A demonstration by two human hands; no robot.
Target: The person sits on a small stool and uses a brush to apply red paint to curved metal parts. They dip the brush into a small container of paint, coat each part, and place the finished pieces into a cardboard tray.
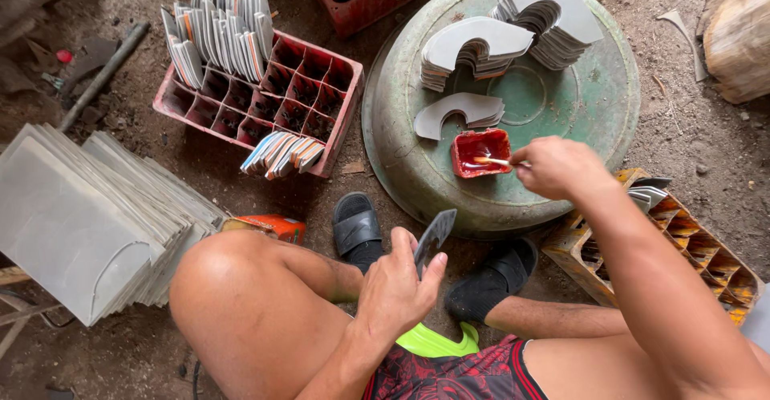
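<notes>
Pinched between thumb and fingertips of the left hand (397,284): a dark cut card piece (434,235), held edge-up and tilted, just above the knees and on the near side of the overturned green basin (593,103). Forearm rising from the lap, wrist bent slightly back, fingers curled close around the lower end of the piece.

Closed around a thin stick (491,160): the right hand (561,167), knuckles up, arm stretched forward from the right thigh over the basin's near rim. Stick tip dipping into a small red tub (480,151) resting on the basin's flat bottom, near its front edge; reddish paste inside.

Also on the basin: three stacks of grey curved card cutouts (473,47), one low pile just behind the tub, two taller fans toward the far side.

Left of the basin, touching its edge or nearly so: a red compartment crate (273,99), most cells bare, a bundle of coloured-edged card pieces (216,31) standing in the far-left cells and another small bundle (282,153) leaning in a near cell. Right of the basin, partly under the right forearm: a yellow-orange crate (706,259) with a few grey pieces in one far cell. Far left of the basin, well apart: a large slanting pile of grey sheets (80,215). Black sandals (357,227) on the dirt just below the basin's near rim.
</notes>
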